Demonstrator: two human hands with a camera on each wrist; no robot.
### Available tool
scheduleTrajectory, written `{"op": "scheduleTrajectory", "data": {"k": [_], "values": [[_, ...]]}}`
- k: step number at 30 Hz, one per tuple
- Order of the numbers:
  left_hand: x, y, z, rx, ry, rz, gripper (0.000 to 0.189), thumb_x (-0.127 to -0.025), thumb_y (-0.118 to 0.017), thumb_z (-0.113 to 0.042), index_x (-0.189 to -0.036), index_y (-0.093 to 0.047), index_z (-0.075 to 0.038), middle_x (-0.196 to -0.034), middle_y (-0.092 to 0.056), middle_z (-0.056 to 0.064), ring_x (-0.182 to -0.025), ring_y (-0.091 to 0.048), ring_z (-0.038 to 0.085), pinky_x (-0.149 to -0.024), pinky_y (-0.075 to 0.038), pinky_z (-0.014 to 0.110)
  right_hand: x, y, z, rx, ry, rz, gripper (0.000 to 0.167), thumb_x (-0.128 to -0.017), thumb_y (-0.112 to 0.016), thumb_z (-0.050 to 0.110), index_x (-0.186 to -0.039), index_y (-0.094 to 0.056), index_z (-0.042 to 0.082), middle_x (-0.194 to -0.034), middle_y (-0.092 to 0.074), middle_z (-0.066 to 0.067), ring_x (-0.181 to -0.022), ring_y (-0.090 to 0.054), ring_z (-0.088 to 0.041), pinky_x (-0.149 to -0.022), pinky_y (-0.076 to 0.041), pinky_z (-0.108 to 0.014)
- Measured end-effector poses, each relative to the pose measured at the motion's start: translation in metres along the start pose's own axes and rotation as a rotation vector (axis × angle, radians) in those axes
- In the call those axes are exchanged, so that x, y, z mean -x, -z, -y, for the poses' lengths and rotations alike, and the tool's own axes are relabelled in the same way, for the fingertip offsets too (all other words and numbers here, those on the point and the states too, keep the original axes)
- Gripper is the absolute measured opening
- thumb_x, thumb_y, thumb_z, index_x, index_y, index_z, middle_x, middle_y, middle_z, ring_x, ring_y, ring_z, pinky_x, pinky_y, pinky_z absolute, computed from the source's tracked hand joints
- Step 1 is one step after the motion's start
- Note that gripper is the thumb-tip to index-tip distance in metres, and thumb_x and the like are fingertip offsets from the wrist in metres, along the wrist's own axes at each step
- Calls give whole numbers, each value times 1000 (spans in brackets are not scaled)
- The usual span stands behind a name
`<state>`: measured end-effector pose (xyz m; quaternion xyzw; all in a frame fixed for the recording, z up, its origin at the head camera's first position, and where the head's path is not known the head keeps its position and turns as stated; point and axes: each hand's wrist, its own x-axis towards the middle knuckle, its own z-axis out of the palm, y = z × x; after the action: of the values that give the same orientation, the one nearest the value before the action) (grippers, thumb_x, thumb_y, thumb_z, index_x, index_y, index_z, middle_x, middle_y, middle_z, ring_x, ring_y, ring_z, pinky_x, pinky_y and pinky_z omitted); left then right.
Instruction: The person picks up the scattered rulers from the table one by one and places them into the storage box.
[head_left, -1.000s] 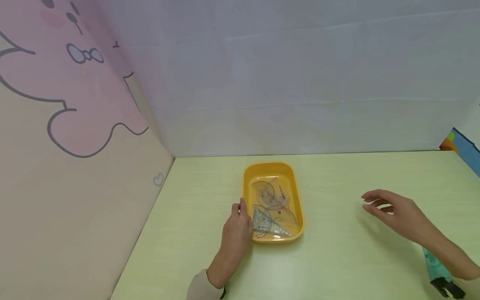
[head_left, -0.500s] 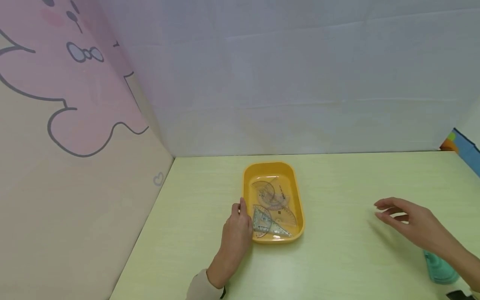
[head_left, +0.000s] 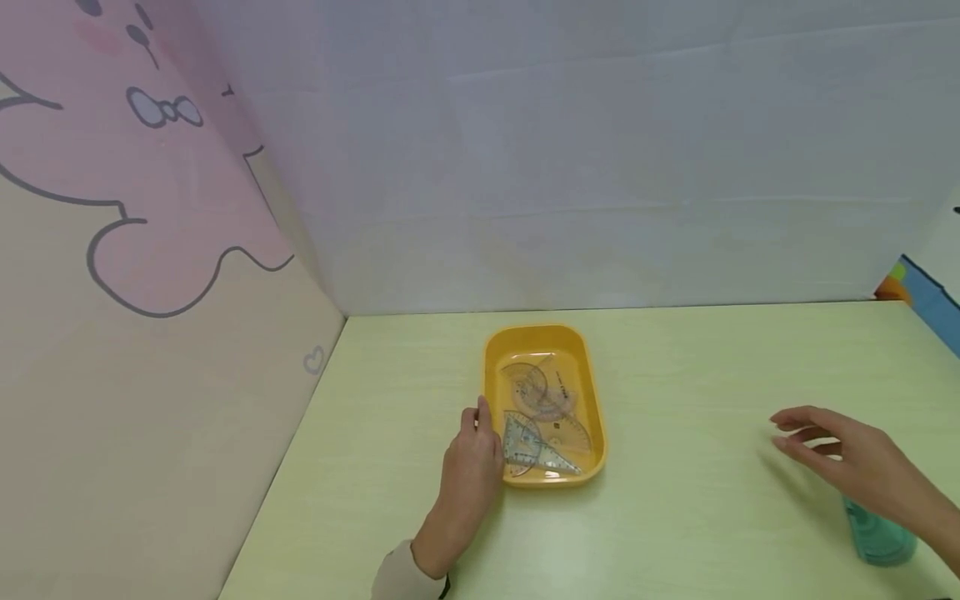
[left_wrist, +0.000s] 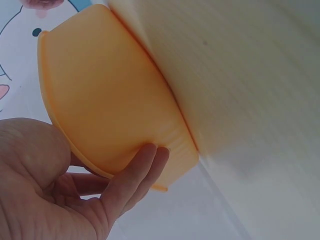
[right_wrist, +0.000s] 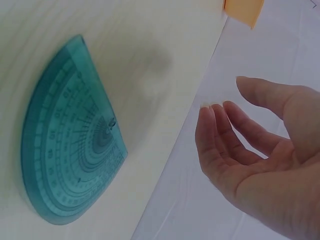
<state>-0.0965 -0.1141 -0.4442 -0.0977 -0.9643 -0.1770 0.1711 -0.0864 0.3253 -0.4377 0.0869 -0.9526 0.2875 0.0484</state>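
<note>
A yellow plastic tray (head_left: 542, 338) stands on the table, with several clear protractors (head_left: 572, 433) and a clear set square (head_left: 552, 461) lying in it. My left hand (head_left: 471, 467) grips the tray's left side near the front; in the left wrist view two fingertips (left_wrist: 152, 150) touch the outer wall, and the thumb is by the rim. Over the table at the right, my right hand (head_left: 855, 458) hangs with relaxed, slightly bent fingers and holds nothing. Below it lies a green translucent protractor (right_wrist: 75, 135), partly hidden by that hand in the head view.
A pale green table (head_left: 675, 375) bears everything. A pale sheet (head_left: 600, 167) stands along its back edge, and a wall with a pink cartoon (head_left: 180, 233) rises at the left. Something blue and orange (head_left: 930, 292) sits at the far right corner.
My right hand has moved to the right and slightly nearer, towards the green protractor, which shows more fully now. The left hand and tray have stayed put.
</note>
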Motion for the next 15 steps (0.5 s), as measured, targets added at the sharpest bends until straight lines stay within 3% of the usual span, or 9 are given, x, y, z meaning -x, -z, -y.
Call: {"op": "scheduleTrajectory", "data": {"k": [11,15], "values": [[0,1,-1,14,17,24,47,-94,-69,2,-136,-54,17,-111,-61,25,-59,-60,18,-52,-54,27,11,5,-13,54,-20,8,27,-91,-79,12,-111,-69,-2,-105,-71,-20,-75,-58,8,-58,-53,-22],[-1,2,-2,20,27,31,47,-94,-69,2,-137,-54,16,-112,-61,25,-60,-60,18,-53,-55,27,12,8,-15,75,-62,36,30,-93,-77,16,-113,-68,-4,-105,-70,-22,-73,-57,6,-58,-53,-22]]}}
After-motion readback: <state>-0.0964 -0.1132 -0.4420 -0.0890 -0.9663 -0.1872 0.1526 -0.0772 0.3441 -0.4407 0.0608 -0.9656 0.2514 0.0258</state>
